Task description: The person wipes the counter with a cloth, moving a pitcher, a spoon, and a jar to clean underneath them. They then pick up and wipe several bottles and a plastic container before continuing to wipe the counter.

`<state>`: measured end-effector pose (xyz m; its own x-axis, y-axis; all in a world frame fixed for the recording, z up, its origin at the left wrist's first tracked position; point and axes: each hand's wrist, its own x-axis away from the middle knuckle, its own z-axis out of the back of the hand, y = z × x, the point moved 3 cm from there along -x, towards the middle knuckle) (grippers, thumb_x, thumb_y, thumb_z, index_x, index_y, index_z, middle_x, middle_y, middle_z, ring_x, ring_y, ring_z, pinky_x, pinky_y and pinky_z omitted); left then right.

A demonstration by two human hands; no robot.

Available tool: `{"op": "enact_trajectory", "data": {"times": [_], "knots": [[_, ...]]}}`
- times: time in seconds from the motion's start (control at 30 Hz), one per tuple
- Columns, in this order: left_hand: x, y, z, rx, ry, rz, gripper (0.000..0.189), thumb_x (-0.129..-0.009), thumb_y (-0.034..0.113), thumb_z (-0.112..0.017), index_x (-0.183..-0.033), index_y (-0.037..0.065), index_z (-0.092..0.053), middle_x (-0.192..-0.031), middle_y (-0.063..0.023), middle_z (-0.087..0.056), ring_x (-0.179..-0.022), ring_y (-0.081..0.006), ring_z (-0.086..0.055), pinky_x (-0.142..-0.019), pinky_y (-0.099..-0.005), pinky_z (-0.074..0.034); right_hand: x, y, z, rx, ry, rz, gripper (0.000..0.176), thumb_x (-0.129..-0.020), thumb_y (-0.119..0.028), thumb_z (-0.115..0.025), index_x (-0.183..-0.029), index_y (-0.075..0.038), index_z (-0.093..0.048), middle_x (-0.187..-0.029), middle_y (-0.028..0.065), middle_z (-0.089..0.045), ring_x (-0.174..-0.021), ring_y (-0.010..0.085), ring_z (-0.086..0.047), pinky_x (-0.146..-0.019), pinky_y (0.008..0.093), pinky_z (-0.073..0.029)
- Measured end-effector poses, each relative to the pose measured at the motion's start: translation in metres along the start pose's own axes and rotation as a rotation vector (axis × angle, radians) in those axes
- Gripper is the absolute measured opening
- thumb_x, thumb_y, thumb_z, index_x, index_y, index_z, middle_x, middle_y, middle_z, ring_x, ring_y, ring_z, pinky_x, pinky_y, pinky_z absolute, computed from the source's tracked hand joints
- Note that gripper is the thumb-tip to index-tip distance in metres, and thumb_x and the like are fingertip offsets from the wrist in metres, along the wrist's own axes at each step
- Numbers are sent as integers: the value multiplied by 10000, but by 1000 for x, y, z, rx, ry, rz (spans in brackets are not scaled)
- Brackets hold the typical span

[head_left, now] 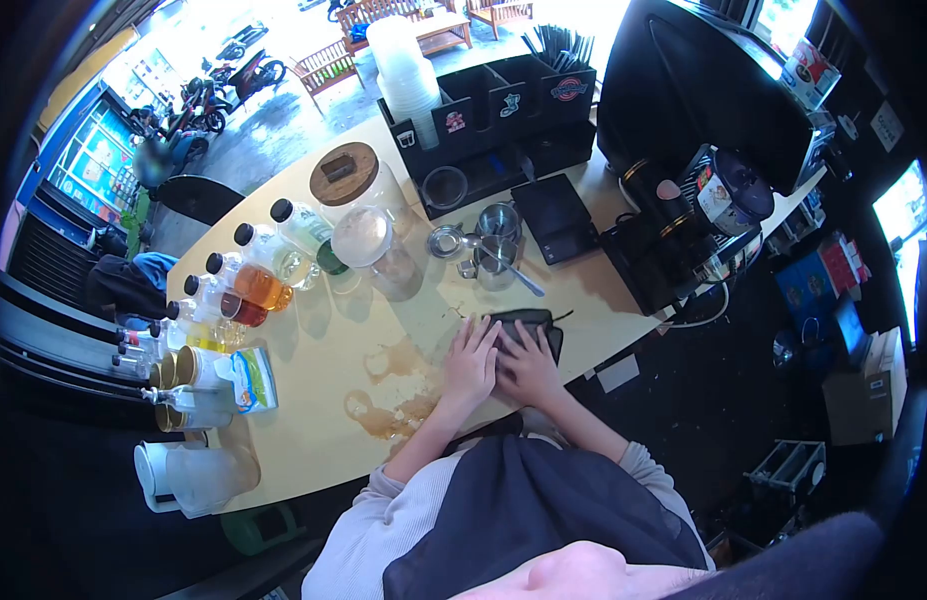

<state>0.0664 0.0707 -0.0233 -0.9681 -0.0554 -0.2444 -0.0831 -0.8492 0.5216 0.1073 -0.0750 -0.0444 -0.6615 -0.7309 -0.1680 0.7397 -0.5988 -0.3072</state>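
Observation:
A small black pouch with a short strap lies near the table's front edge. My left hand rests flat, palm down, at the pouch's left side with its fingers stretched forward. Beside it my right hand lies flat on top of the pouch, fingers slightly spread, the thumbs close together. Much of the pouch is hidden under both hands. Just beyond them stand metal cups and a spoon whose handle points toward my right hand.
Brown liquid is spilled on the table left of my hands. Syrup bottles, a wood-lidded jar and a white pitcher line the left side. A black scale, cup organizer and coffee grinder stand at the back and right.

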Motion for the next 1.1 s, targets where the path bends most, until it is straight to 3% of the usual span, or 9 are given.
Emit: {"op": "enact_trajectory", "data": {"times": [0.23,0.37,0.57,0.6,0.77,0.83,0.87,1.0,1.1], "knots": [[12,-18,13,-78,86,94,459,-1012,209,-440,-1461,142,-508,-1520,-127,-470,-1430,-397,-366,-1157,-526,-308,13,10,15,-156,139,-250,484,-942,-406,-586,-1386,-215,-605,-1582,132,-392,-1486,353,-314,-1199,630,-138],[17,-31,19,-24,135,111,454,-1013,203,-432,-1454,135,-516,-1508,-132,-483,-1421,-402,-374,-1163,-513,-306,-6,-13,19,47,38,-326,670,-952,-458,-550,-1470,-41,-471,-1597,196,-329,-1515,348,-241,-1208,624,-66],[32,-42,34,3,195,159,449,-1014,187,-416,-1445,116,-519,-1502,-141,-486,-1407,-417,-385,-1170,-504,-308,-23,-27,-10,-57,5,-127,674,-933,-393,-598,-1473,-21,-442,-1603,202,-307,-1516,336,-234,-1207,628,-91],[34,-44,35,-3,194,166,448,-1016,185,-412,-1444,111,-519,-1500,-144,-488,-1404,-420,-387,-1169,-503,-310,-18,-29,-10,-19,64,-23,591,-887,-259,-630,-1410,-14,-509,-1537,205,-420,-1476,317,-337,-1206,594,-177],[41,-52,49,-32,218,207,437,-1019,183,-407,-1429,100,-531,-1487,-151,-498,-1395,-422,-394,-1165,-503,-315,-16,-2,8,-343,89,0,415,-904,-120,-596,-1304,-12,-577,-1366,210,-595,-1337,329,-527,-1145,476,-370],[46,-57,53,-23,241,241,431,-1017,194,-414,-1416,100,-545,-1471,-154,-512,-1388,-420,-403,-1161,-509,-318,-28,11,20,-872,-39,-672,373,-970,-162,-568,-1308,-4,-565,-1344,228,-600,-1296,381,-543,-1120,461,-405],[48,-57,53,-24,242,248,431,-1017,194,-414,-1416,100,-545,-1471,-154,-512,-1388,-420,-403,-1161,-509,-318,-35,15,26,-887,-86,-706,420,-1024,-255,-525,-1360,-3,-526,-1341,252,-592,-1270,426,-545,-1104,440,-423],[47,-57,56,-42,234,250,412,-1019,205,-416,-1382,92,-577,-1437,-154,-545,-1387,-413,-405,-1159,-507,-320,-57,-10,-12,-328,66,-233,524,-1022,-330,-503,-1424,5,-493,-1502,234,-461,-1414,389,-412,-1187,489,-295],[46,-56,62,-41,232,237,398,-1020,206,-419,-1351,80,-601,-1421,-150,-562,-1390,-410,-404,-1157,-504,-325,-66,-25,-31,-170,111,-183,535,-1015,-317,-509,-1433,16,-487,-1552,214,-406,-1474,350,-332,-1215,530,-208]]}}
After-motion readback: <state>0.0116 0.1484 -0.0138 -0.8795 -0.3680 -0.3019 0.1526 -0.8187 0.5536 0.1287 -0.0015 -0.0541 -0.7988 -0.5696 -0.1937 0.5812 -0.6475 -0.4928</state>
